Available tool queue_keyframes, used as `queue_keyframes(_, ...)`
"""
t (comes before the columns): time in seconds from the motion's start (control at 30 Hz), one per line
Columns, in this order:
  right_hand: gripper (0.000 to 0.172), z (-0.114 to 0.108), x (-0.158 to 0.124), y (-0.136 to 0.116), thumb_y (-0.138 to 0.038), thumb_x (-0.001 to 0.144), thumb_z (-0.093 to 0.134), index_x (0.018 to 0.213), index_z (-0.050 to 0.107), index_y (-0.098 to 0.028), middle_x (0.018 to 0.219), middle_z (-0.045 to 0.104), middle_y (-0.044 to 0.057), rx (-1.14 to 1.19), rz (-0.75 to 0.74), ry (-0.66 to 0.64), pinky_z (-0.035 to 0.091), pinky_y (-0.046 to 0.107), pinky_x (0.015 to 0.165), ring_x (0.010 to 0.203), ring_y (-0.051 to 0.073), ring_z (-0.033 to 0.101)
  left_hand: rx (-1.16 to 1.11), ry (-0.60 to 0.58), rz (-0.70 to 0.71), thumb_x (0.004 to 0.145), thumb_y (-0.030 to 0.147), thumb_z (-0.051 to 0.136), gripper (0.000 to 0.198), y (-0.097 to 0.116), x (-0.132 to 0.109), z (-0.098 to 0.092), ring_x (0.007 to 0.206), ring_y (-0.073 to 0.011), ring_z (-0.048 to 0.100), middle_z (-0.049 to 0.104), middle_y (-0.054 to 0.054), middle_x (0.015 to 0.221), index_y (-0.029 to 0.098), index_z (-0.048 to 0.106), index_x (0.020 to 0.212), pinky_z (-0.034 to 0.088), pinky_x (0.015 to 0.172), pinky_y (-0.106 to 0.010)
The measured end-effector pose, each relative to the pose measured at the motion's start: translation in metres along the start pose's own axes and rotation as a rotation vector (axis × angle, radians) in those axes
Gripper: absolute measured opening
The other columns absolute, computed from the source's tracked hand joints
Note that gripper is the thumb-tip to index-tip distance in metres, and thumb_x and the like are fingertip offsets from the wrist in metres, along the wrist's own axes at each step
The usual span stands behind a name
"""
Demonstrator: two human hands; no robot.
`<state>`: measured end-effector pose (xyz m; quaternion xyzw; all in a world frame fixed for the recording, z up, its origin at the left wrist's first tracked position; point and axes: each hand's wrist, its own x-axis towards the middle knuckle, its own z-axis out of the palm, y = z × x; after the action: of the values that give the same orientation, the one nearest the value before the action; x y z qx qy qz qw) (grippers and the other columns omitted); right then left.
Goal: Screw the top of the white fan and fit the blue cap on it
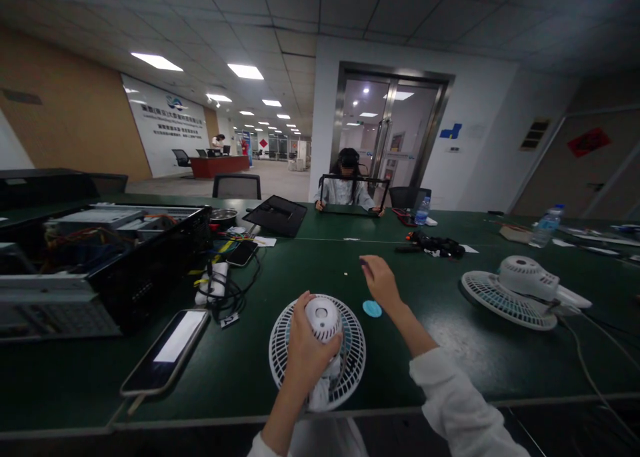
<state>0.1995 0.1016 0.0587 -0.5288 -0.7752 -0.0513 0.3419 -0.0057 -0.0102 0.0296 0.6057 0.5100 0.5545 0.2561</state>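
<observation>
A white fan head [353, 374] with a round slotted grille lies face down on the green table in front of me. My left hand [307, 347] is wrapped around its domed motor housing [324, 316], thumb on the right side and fingers on the left. To the right and farther forward, my right hand [381, 280] is raised above the table. Its fingers are pressed together and point left; a small dark spot shows at the fingertips, too small to name. Below that hand lies a round light-blue disc [372, 308], just right of the grille.
An open computer case [150, 270] and a phone [165, 354] lie on the left, with cables nearby. A second white fan [520, 290] lies on the right, a water bottle [547, 225] behind it. Across the table, a person [345, 189] holds a black frame [355, 177].
</observation>
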Motion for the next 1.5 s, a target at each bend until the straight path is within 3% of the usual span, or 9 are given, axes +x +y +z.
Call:
queue_keyframes(0.07,0.031,-0.023,0.006,-0.024,-0.023,0.090,0.046,0.120,0.053,-0.017,0.113,0.060,0.012,0.394,0.070,0.310,0.045,0.045,0.093,0.102,0.022,0.058,0.000,0.025,-0.012,0.061,0.024,0.066,0.070,0.001,-0.001,0.003,0.124,-0.0297,0.043,0.042,-0.014,0.133,0.017,0.036,0.123,0.031,0.106,-0.051)
queue_keyframes(0.1,0.035,-0.034,0.007,-0.039,-0.026,0.087,0.052,0.122,0.051,-0.021,0.105,0.063,0.007,0.623,0.082,0.370,0.048,0.043,0.089,0.094,0.020,0.061,-0.001,0.035,-0.018,0.061,0.024,0.066,0.070,0.002,-0.002,0.004,0.125,-0.0297,0.042,0.042,-0.014,0.133,0.018,0.036,0.124,0.030,0.106,-0.051)
queue_keyframes(0.17,0.042,-0.051,0.005,-0.072,-0.027,0.083,0.059,0.124,0.049,-0.025,0.097,0.065,0.003,0.962,0.071,0.339,0.052,0.041,0.084,0.086,0.018,0.064,-0.002,0.049,-0.027,0.060,0.023,0.066,0.071,0.003,-0.002,0.005,0.126,-0.0296,0.041,0.043,-0.014,0.133,0.017,0.035,0.124,0.030,0.107,-0.050)
queue_keyframes(0.27,0.039,-0.063,-0.003,-0.111,-0.026,0.080,0.064,0.118,0.055,-0.028,0.092,0.067,0.000,1.166,0.047,0.234,0.055,0.037,0.079,0.082,0.016,0.065,0.000,0.040,-0.031,0.060,0.024,0.067,0.075,0.004,-0.002,0.005,0.125,-0.0291,0.042,0.045,-0.014,0.131,0.016,0.033,0.126,0.029,0.108,-0.050)
queue_keyframes(0.4,0.037,-0.057,-0.013,-0.128,-0.027,0.079,0.066,0.114,0.058,-0.027,0.091,0.068,0.000,1.197,0.049,0.136,0.056,0.034,0.075,0.080,0.015,0.066,-0.015,0.041,-0.031,0.059,0.023,0.068,0.078,0.003,-0.002,0.006,0.123,-0.0284,0.044,0.048,-0.013,0.127,0.016,0.030,0.128,0.031,0.107,-0.049)
queue_keyframes(0.6,0.038,-0.042,-0.019,-0.121,-0.030,0.079,0.066,0.116,0.058,-0.027,0.091,0.068,0.001,1.174,0.054,0.097,0.057,0.034,0.076,0.079,0.015,0.066,-0.037,0.061,-0.012,0.059,0.022,0.067,0.079,-0.001,-0.002,0.008,0.125,-0.0286,0.043,0.047,-0.013,0.129,0.018,0.031,0.129,0.031,0.106,-0.049)
queue_keyframes(1.0,0.037,-0.032,-0.026,-0.119,-0.028,0.081,0.063,0.117,0.057,-0.027,0.094,0.067,0.001,1.119,0.020,0.097,0.056,0.035,0.078,0.082,0.015,0.066,-0.032,0.053,-0.004,0.059,0.022,0.067,0.075,0.000,-0.002,0.007,0.125,-0.0295,0.042,0.045,-0.014,0.130,0.017,0.034,0.125,0.031,0.107,-0.050)
queue_keyframes(1.3,0.036,-0.029,-0.032,-0.123,-0.020,0.078,0.067,0.110,0.052,-0.025,0.097,0.068,0.003,0.957,-0.023,0.263,0.056,0.032,0.075,0.086,0.016,0.066,-0.020,0.025,-0.017,0.060,0.021,0.067,0.073,0.001,-0.003,0.005,0.125,-0.0296,0.041,0.045,-0.014,0.130,0.016,0.035,0.125,0.031,0.107,-0.050)
queue_keyframes(1.5,0.039,-0.023,-0.036,-0.125,-0.017,0.078,0.066,0.113,0.052,-0.026,0.087,0.067,0.000,0.807,-0.112,0.373,0.055,0.029,0.070,0.075,0.013,0.065,-0.009,0.030,-0.011,0.060,0.023,0.068,0.073,-0.001,-0.002,0.006,0.125,-0.0287,0.042,0.046,-0.013,0.130,0.017,0.035,0.125,0.032,0.106,-0.049)
